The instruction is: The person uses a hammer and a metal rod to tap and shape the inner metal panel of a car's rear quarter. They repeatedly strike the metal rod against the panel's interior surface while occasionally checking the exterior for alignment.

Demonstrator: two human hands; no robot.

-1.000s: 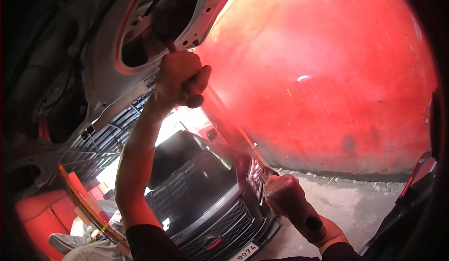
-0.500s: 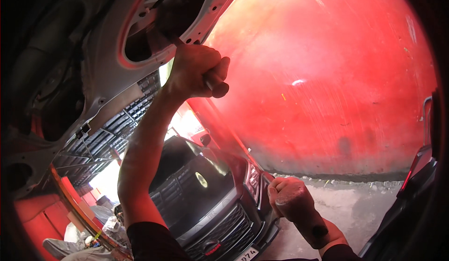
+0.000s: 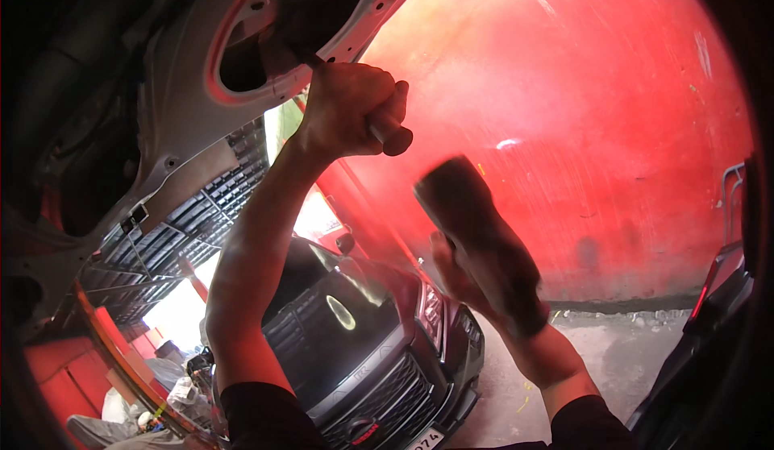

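My left hand [image 3: 351, 107] is raised and wrapped round a bar-like tool [image 3: 393, 137] with a round butt end. Its narrow far end reaches up to an opening in the metal panel [image 3: 181, 71] overhead; its tip is lost in the dark. Lower and to the right, my right hand [image 3: 455, 269] holds a dark mallet [image 3: 472, 208], its fat cylindrical head tilted up toward the tool's butt end, apart from it. The mallet is slightly blurred, and its handle is mostly hidden behind the head.
A dark car [image 3: 347, 321] faces me below. Behind it on the right rises a red wall [image 3: 580, 144] above a concrete floor [image 3: 516, 394]. Dark bodywork [image 3: 701, 321] with a red lamp edges the right side. Bags and clutter [image 3: 153, 402] lie at lower left.
My right hand has swung the mallet up and inward, bringing its head into plain view. My left hand has shifted slightly up and right in the picture, still gripping the tool.
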